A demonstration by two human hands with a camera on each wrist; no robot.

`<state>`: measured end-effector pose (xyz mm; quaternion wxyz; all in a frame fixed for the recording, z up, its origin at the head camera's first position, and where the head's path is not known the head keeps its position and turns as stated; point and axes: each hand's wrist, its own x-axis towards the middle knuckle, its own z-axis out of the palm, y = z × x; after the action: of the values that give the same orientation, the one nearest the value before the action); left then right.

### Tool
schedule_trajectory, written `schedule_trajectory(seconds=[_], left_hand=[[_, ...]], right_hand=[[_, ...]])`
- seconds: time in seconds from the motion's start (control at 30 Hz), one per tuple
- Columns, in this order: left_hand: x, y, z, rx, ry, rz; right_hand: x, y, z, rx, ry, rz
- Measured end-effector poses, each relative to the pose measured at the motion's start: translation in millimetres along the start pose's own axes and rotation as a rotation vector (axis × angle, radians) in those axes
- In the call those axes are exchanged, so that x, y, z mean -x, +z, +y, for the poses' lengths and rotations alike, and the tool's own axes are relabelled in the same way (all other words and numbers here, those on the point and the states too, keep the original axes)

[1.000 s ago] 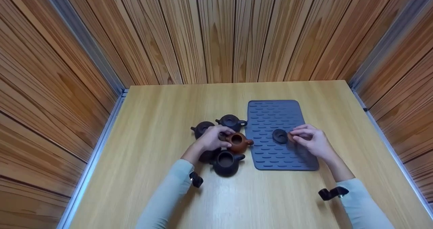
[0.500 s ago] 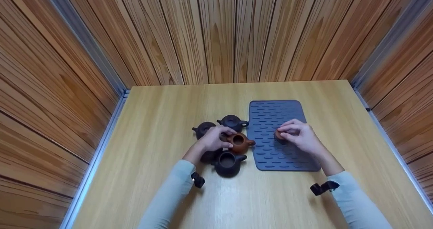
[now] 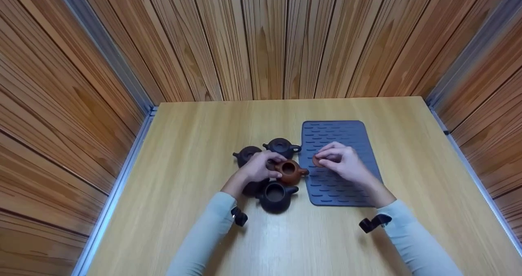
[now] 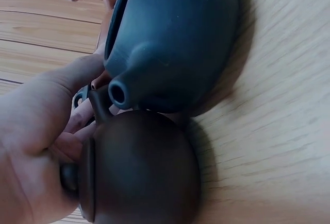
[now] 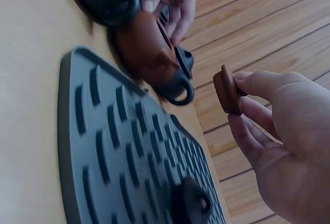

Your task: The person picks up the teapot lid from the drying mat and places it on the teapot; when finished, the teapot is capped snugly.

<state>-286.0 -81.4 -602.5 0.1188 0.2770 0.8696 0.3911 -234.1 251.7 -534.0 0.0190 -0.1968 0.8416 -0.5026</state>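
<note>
My right hand [image 3: 346, 164] pinches a small reddish-brown teapot lid [image 5: 227, 91] between thumb and fingertips, raised above the grey mat [image 3: 332, 131] near its left side. With thumb and fingers on opposite sides, my left hand [image 3: 259, 168] holds the reddish-brown teapot [image 3: 290, 179], whose top is uncovered. A black teapot [image 3: 275, 204] without a lid stands just in front of it. Under the left palm sits a dark brown teapot [image 4: 144, 167] with its lid on. On the mat lies a black lid [image 5: 188, 203], hidden behind the right hand in the head view.
Two more dark teapots, one at the left [image 3: 246, 155] and one at the back [image 3: 280, 146], stand close against the group with their lids on. Wooden panels [image 3: 261, 43] rise behind the table [image 3: 195, 145] and at both sides.
My right hand has carried the reddish-brown lid leftward across the mat, past the black lid, toward the reddish-brown teapot. The left hand has kept its hold on that teapot.
</note>
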Motion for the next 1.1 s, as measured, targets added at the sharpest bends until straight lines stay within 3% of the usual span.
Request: schedule_trajectory(seconds=[0.4, 0.63, 1.1], left_hand=[[-1.8, 1.3, -1.4, -0.016, 0.016, 0.013], [-8.1, 3.2, -15.2, 0.007, 0.002, -0.014], [-8.9, 3.9, -15.9, 0.007, -0.004, -0.013]], right_hand=[[-16, 29, -12, -0.036, -0.037, -0.036], [-22, 40, -17, -0.056, -0.065, -0.051], [-29, 66, -8, -0.079, -0.129, -0.039]])
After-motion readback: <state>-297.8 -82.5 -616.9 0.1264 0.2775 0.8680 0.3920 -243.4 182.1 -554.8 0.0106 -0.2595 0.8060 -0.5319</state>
